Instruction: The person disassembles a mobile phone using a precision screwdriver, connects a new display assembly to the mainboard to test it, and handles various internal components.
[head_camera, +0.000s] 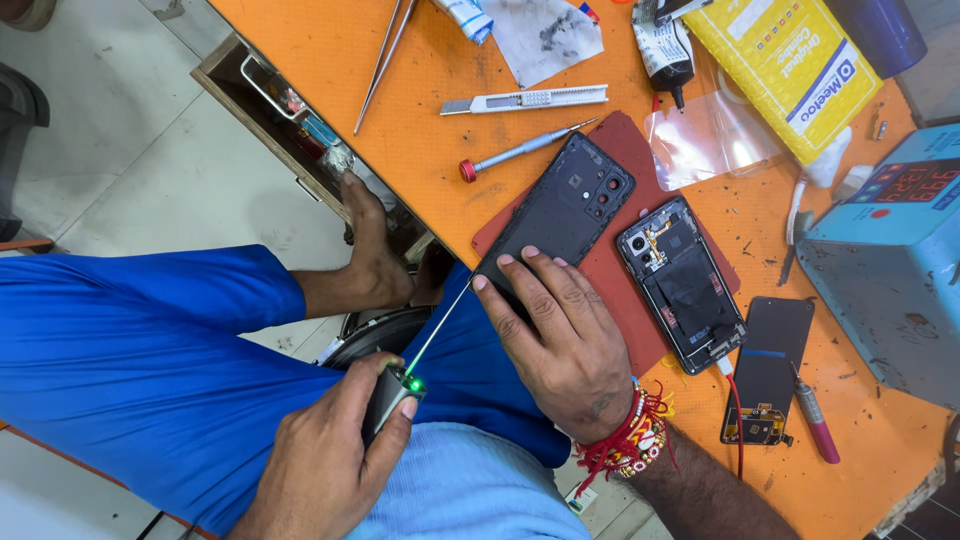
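Note:
My right hand (565, 335), with red threads at the wrist, presses flat on the near end of a black phone back cover (575, 200) lying on a dark red mat (625, 150). My left hand (320, 455) grips a small dark tool (388, 398) with a green light. Its thin metal tip reaches up to the cover's near corner by my right fingertips. Beside the cover lies an opened phone (685, 280) with its insides showing and a red cable at its lower end. A loose dark screen panel (775, 350) lies to its right.
On the orange table lie a red-capped screwdriver (520, 150), a utility knife (525, 99), tweezers (385, 50), a glue tube (665, 50), a yellow packet (790, 60) and a blue box machine (890, 270). Another person's hand (372, 250) in a blue sleeve reaches by an open drawer (270, 100).

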